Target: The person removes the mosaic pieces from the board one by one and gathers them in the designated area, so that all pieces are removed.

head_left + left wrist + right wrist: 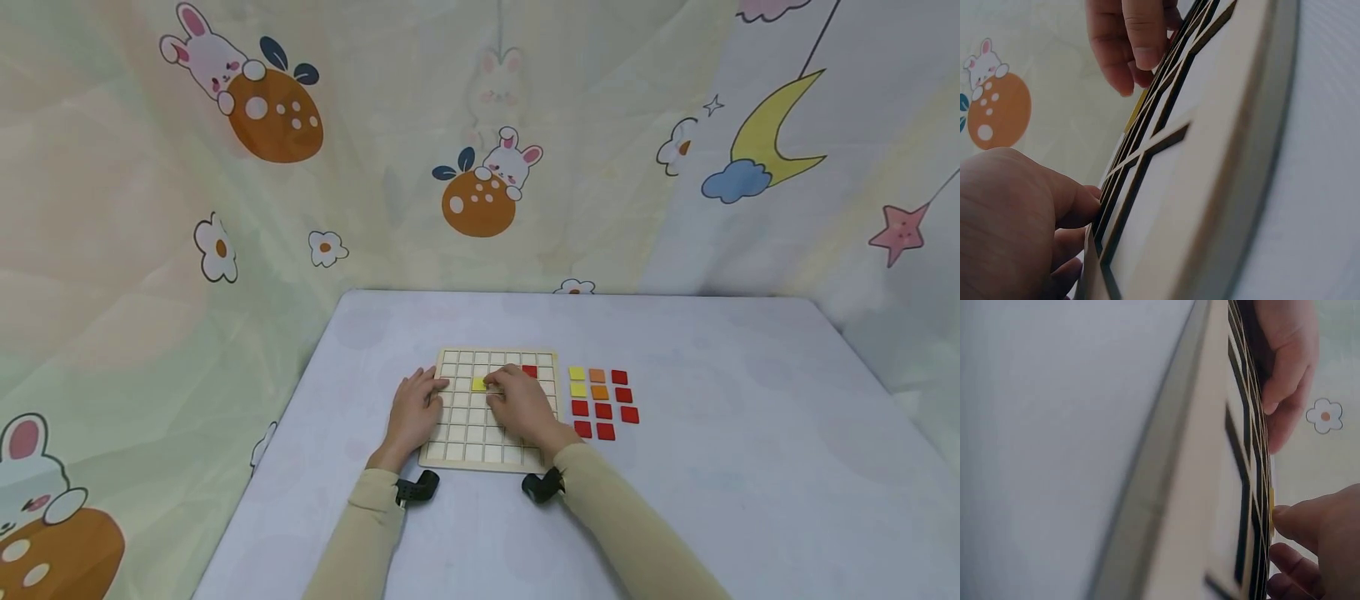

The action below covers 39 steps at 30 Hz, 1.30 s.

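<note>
A pale wooden grid board [475,432] lies on the table, with a yellow square tile [478,384] in its upper part and a red square tile [529,371] near the top right. My right hand [521,406] reaches over the board. One fingertip touches the yellow tile, which the right wrist view shows edge-on; the thumb stays off the tile. On the board's left edge rests my left hand [414,410], its fingertips against the frame and the nearest cells. Beneath the right palm, part of the grid is hidden.
Right of the board lie loose square tiles in rows: yellow tiles [577,389], orange tiles [599,392] and several red tiles [603,411]. The white-covered table [750,450] reaches back to a printed cloth wall [390,192]. Dark straps with camera mounts sit on both wrists.
</note>
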### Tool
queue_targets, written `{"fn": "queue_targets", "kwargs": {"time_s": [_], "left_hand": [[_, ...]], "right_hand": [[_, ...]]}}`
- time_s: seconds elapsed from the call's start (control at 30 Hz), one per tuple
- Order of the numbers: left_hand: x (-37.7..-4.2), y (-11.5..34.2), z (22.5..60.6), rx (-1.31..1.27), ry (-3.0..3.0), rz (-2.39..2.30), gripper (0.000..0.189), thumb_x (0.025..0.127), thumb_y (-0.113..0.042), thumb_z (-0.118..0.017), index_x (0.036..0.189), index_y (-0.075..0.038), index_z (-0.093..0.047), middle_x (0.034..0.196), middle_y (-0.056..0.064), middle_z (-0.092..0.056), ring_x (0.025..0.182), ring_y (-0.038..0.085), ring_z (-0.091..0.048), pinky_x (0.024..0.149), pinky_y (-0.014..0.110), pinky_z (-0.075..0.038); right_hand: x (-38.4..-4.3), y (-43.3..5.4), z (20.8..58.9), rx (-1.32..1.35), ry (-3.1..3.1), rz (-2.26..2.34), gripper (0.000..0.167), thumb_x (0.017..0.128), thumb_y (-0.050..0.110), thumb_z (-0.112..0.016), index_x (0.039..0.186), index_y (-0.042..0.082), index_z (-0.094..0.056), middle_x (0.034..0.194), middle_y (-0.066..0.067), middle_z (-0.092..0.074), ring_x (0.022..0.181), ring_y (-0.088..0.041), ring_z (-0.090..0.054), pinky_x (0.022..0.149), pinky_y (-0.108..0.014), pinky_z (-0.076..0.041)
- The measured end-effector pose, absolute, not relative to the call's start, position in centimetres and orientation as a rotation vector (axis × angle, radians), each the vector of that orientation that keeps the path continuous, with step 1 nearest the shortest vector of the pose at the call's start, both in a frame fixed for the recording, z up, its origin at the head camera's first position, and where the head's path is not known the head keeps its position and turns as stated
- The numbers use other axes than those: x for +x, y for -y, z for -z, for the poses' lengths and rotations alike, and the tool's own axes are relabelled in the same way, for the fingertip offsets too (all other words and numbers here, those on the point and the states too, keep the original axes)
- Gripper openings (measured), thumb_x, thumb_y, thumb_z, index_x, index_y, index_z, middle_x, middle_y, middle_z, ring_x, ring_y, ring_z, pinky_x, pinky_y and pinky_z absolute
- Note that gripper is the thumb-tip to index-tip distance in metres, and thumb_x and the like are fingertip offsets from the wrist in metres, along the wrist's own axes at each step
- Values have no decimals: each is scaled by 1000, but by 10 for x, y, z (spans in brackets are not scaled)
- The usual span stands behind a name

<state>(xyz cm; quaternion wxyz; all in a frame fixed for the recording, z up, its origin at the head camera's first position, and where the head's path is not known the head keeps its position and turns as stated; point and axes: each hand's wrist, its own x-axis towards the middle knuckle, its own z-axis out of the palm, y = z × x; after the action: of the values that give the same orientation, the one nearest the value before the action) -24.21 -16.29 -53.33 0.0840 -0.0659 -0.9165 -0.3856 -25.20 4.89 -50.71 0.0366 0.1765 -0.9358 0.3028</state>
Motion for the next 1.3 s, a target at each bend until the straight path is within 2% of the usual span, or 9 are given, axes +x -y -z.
{"fn": "queue_targets", "kwargs": {"time_s": [0.1, 0.37, 0.47, 0.83, 1.07, 1.3], "left_hand": [[-243, 163, 533, -200, 2737, 1146, 31, 94, -7, -54, 122, -7, -67, 148, 11, -47, 144, 31, -30, 123, 47, -12], [-245, 163, 528, -196, 2752, 1124, 32, 94, -8, -53, 123, -8, -67, 149, 11, -46, 144, 30, -29, 123, 46, -12], [-246, 164, 529, -194, 2755, 1120, 33, 94, -9, -53, 123, -8, -67, 149, 10, -46, 144, 30, -29, 123, 46, -12], [-247, 166, 533, -186, 2762, 1142, 32, 95, -10, -52, 124, -9, -67, 149, 9, -45, 145, 28, -28, 124, 43, -10], [-245, 165, 533, -197, 2756, 1136, 32, 95, -9, -52, 123, -8, -67, 149, 11, -46, 145, 30, -29, 124, 46, -12], [-245, 166, 534, -193, 2758, 1140, 32, 95, -9, -53, 123, -8, -68, 148, 10, -46, 144, 29, -29, 124, 45, -12]], "right_hand": [[-253, -43, 507, 513, 2889, -952, 30, 91, 19, -69, 120, 14, -68, 120, -1, -60, 101, -17, -60, 90, -33, -55], [-258, -34, 506, 474, 2906, -871, 35, 91, 23, -69, 124, 11, -66, 115, -3, -57, 86, -14, -56, 78, -27, -55], [-260, -33, 506, 460, 2904, -879, 34, 91, 23, -68, 123, 11, -67, 112, -3, -57, 86, -15, -56, 77, -28, -55], [-263, -30, 511, 406, 2904, -913, 29, 91, 22, -68, 118, 13, -69, 107, -1, -56, 86, -14, -55, 79, -27, -54], [-264, -29, 514, 378, 2910, -942, 28, 91, 24, -69, 118, 14, -68, 109, 0, -57, 93, -15, -58, 87, -30, -55], [-263, -28, 513, 386, 2895, -953, 26, 91, 20, -70, 116, 14, -66, 113, 0, -58, 96, -15, -58, 89, -30, -55]]}}
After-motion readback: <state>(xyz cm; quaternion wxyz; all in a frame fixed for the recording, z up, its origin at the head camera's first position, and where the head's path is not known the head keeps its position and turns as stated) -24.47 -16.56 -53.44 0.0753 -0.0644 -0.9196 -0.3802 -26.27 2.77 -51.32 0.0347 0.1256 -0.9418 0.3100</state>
